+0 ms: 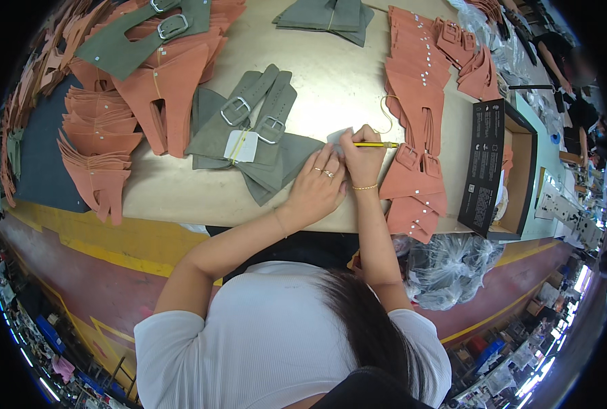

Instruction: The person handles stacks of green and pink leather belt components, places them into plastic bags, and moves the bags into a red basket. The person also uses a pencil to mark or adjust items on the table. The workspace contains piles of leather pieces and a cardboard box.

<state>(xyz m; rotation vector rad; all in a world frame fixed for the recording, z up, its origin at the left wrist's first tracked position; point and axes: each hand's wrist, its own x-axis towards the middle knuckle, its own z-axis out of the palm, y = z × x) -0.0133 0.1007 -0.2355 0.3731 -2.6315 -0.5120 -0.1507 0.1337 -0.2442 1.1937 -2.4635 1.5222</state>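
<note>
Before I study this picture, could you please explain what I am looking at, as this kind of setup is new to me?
There is no machine here: a person works with two bare hands. The only picture comes from the left of two wide cameras worn on the head, looking down, so straight edges bend near the rim. The right hand holds a yellow pen or pencil. The left hand lies close against it, palm down; its fingertips are hard to make out. On the table are green buckled pieces with a white tag, orange pieces on both sides, and a black box at the right.
</note>
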